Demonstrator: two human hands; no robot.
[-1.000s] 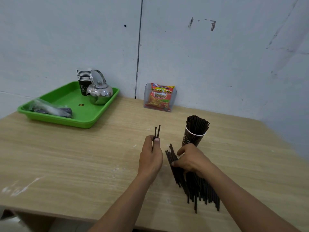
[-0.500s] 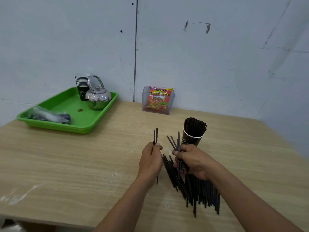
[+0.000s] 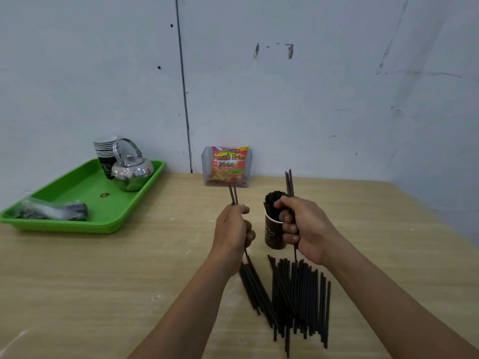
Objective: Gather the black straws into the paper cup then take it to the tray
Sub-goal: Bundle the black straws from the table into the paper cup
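A dark paper cup [image 3: 272, 235] stands mid-table, packed with upright black straws [image 3: 272, 199]. My right hand [image 3: 304, 228] is closed around a few black straws held upright right beside the cup, partly covering it. My left hand [image 3: 233, 231] grips two black straws upright, just left of the cup. A loose pile of black straws [image 3: 293, 294] lies flat on the table below both hands. The green tray [image 3: 77, 224] sits at the far left.
On the tray stand a metal kettle [image 3: 133, 172], a stack of paper cups [image 3: 105, 154] and a plastic bag [image 3: 49, 211]. A clear holder with a snack packet [image 3: 228, 165] stands against the wall. The table's right edge runs near the wall.
My right hand has lifted a few straws off the pile and raised them upright beside the cup. My left hand has kept its two straws and risen slightly.
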